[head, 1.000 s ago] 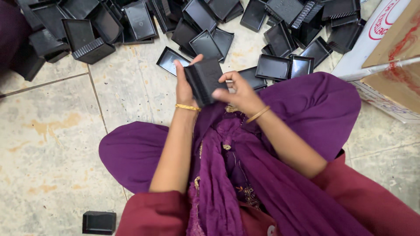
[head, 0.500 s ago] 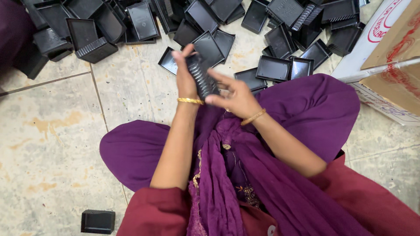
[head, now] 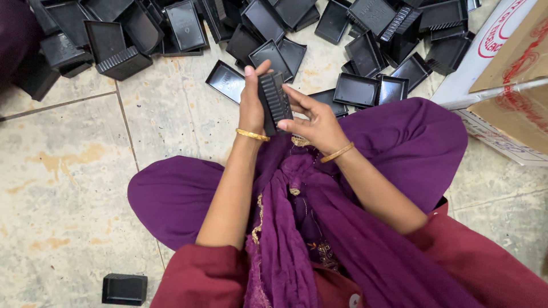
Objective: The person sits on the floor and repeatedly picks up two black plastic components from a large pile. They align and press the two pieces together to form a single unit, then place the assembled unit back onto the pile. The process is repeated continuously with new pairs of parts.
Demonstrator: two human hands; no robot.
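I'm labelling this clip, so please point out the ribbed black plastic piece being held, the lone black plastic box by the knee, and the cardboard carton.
Ribbed black plastic piece (head: 275, 102), head view, ribbed face.
Lone black plastic box (head: 124, 288), head view, top.
Cardboard carton (head: 522, 85), head view, brown flap.

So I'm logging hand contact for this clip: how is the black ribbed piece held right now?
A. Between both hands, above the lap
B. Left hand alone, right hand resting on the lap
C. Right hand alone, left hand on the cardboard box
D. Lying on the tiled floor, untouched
A: the left hand grips the black ribbed piece while the right hand touches its other side, above the lap.
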